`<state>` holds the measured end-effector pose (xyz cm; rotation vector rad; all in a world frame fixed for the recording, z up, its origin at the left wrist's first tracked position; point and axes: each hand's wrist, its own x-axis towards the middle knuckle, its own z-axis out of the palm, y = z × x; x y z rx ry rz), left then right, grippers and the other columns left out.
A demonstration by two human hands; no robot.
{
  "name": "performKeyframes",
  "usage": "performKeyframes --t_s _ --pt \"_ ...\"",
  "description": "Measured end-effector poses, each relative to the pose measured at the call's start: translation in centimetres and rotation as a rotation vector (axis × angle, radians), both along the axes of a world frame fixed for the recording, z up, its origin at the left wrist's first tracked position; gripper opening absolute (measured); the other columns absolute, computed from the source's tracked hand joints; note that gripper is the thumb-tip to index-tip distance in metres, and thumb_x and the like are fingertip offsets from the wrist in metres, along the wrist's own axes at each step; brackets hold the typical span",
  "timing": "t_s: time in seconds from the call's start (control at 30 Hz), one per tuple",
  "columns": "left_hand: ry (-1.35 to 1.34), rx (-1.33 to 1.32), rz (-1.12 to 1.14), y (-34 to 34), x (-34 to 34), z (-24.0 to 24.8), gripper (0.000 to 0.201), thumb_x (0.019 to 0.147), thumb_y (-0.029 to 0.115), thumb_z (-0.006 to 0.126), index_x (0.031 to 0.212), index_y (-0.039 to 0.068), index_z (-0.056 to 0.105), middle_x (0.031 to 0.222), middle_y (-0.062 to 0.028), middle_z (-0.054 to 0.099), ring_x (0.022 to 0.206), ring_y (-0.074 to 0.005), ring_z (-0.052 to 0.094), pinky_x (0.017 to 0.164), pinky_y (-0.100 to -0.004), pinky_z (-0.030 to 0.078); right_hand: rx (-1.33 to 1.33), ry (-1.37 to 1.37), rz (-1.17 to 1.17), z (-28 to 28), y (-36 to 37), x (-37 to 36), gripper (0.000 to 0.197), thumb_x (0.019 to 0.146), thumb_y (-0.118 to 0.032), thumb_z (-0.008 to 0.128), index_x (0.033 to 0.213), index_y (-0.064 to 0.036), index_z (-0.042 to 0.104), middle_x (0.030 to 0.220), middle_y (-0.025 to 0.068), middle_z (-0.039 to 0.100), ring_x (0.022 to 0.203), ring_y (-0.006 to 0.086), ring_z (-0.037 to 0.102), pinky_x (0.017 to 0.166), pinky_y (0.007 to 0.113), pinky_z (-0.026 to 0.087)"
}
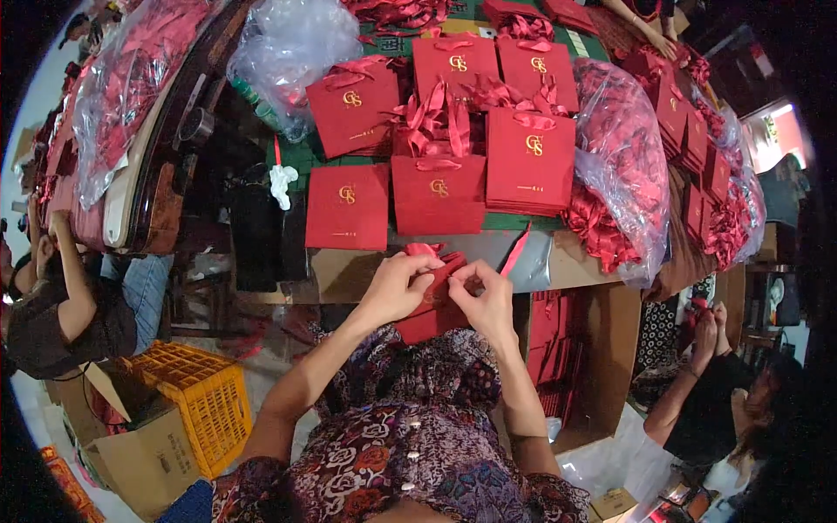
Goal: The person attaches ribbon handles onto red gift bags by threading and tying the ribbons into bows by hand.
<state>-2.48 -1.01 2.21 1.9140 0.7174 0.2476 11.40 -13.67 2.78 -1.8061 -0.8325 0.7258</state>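
My left hand (399,288) pinches the upper part of a red bag (424,326), finger and thumb closed; my right hand (485,301) pinches it opposite. The bag, flat-sided, matte and apparently paper, sits above my lap, before the table edge (342,274). Glossy, smooth ribbon (422,249) shows beside my left hand. The bag's top points tableward; its long axis, partly hidden, leans slightly right.

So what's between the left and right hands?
A red bag, spanning the gap between left hand and right hand; shows in the head view.
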Motion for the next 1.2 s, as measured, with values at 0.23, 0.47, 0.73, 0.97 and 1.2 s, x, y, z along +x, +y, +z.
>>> performKeyframes --t_s 0.23,0.47,0.73,0.97,1.2 --pt "-0.043 0.298 -0.038 -1.0 0.2 -0.1 0.026 0.083 0.005 0.064 0.109 0.007 0.069 0.096 -0.012 0.07 0.09 -0.0317 0.061 0.085 -0.0419 0.047 -0.02 -0.411 0.044 -0.2 0.4 -0.6 0.013 0.079 -0.008 0.072 0.086 -0.0004 0.063 0.073 0.0127 0.066 0.064 0.0233 0.065 0.061 0.036 0.051" --pt "0.011 0.396 -0.024 -1.2 0.2 0.9 0.025 0.083 0.006 0.063 0.108 0.008 0.069 0.095 -0.0093 0.069 0.088 -0.0299 0.058 0.082 -0.0419 0.043 -0.024 -0.356 0.023 0.1 0.6 -0.9 0.018 0.079 -0.006 0.076 0.093 -0.0028 0.066 0.082 0.014 0.07 0.073 0.0273 0.069 0.064 0.036 0.054" --pt "-0.033 0.361 -0.156 -0.3 -0.2 1.3 0.019 0.081 0.004 0.063 0.099 0.009 0.063 0.088 -0.0087 0.066 0.086 -0.0291 0.058 0.079 -0.0423 0.041 0.078 -0.378 0.149 -1.3 0.4 0.9 0.028 0.069 -0.013 0.084 0.089 -0.0055 0.066 0.088 0.0087 0.058 0.086 0.0277 0.06 0.072 0.037 0.049" --pt "-0.073 0.489 -0.223 0.2 -0.5 1.7 0.015 0.083 0.005 0.063 0.097 0.011 0.065 0.084 -0.0082 0.064 0.084 -0.0278 0.057 0.078 -0.0389 0.04 0.09 -0.338 0.306 -1.1 0.2 1.8 0.024 0.079 -0.024 0.078 0.092 -0.0057 0.069 0.096 0.0102 0.056 0.094 0.0314 0.055 0.084 0.041 0.044" --pt "-0.122 0.764 -0.284 -0.6 -0.5 1.9 0.033 0.072 0.003 0.063 0.105 0.009 0.064 0.086 -0.0049 0.062 0.093 -0.0256 0.054 0.086 -0.0394 0.039 0.068 -0.249 0.366 -2.0 0.5 3.4 0.018 0.092 -0.019 0.065 0.095 -0.0031 0.072 0.09 0.0134 0.057 0.09 0.0311 0.055 0.08 0.038 0.044"
